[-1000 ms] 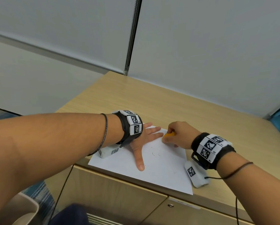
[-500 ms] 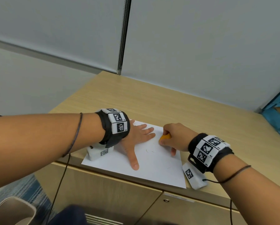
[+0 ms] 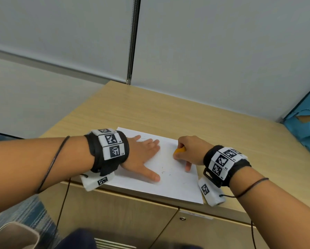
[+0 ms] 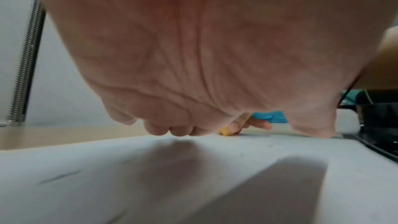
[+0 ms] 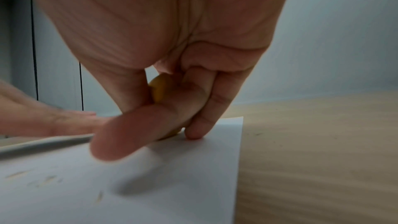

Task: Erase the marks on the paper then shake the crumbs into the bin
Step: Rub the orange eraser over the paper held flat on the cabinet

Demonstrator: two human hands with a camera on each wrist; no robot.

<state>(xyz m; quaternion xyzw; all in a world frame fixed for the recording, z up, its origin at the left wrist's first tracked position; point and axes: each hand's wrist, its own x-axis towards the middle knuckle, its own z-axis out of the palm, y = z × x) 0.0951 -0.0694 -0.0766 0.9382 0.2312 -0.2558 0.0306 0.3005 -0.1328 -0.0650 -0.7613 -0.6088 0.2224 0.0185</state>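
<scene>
Head view: a white sheet of paper (image 3: 175, 184) lies flat on a pale wood-grain table (image 3: 186, 115), its near edge along the table's front edge. The left hand (image 3: 141, 159) rests palm down on the sheet's left half, fingers straight and spread, thumb pointing toward the near edge; its grip is not closed on anything. The right hand (image 3: 190, 151) is at the sheet's far right part, fingers curled round a small orange eraser (image 3: 179, 151), whose tip meets the paper just left of the knuckles. Short dark eraser crumbs (image 3: 166, 171) lie scattered on the sheet between the two hands, near the left thumb.

Right wrist view: the eraser (image 5: 158, 91), rounded and matt, is pinched between thumb and bent fingers (image 5: 150, 130); one fingertip touches the paper (image 5: 172, 185) close to its right edge. Pale streaks mark the smooth sheet at lower left.

Left wrist view: the palm (image 4: 193, 48) hovers over its own shadow on the paper (image 4: 107, 176); the eraser (image 4: 225, 132) is seen beyond the fingertips.

A beige bin (image 3: 12, 236) stands on the floor at lower left.
</scene>
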